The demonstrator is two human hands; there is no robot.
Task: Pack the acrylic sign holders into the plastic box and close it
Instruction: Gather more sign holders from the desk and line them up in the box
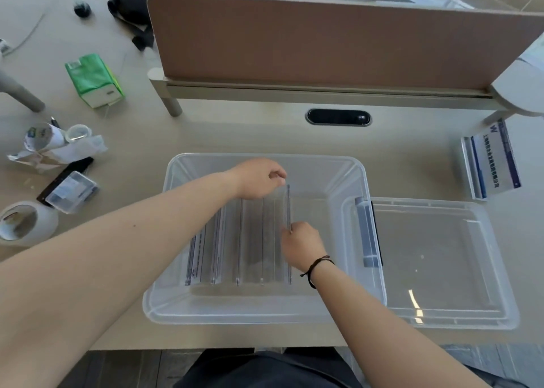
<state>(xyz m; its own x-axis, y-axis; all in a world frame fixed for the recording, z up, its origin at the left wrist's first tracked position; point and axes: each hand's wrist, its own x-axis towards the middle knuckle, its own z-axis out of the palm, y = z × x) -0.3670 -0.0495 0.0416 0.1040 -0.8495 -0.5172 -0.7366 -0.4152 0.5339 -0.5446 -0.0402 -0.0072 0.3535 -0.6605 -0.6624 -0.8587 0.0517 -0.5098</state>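
Acrylic holder [288,208] stands on edge in box [338,178], rightmost of row, probably to save room. Left hand [259,178] pinches far top corner, right hand [303,244] pinches near end, steadying it upright. Lid [441,258] lies beside box; last holder [494,161] waits on desk.

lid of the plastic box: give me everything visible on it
The lid is off the plastic box, lying flat on the desk directly to the box's right, its left edge at or under the box's right rim. It looks like clear, slightly frosted plastic: rectangular, rounded corners, a raised rim around a recessed centre panel. A grey latch stands at its left edge; whether that belongs to lid or box is unclear. Light glints near its front. Neither hand touches it.
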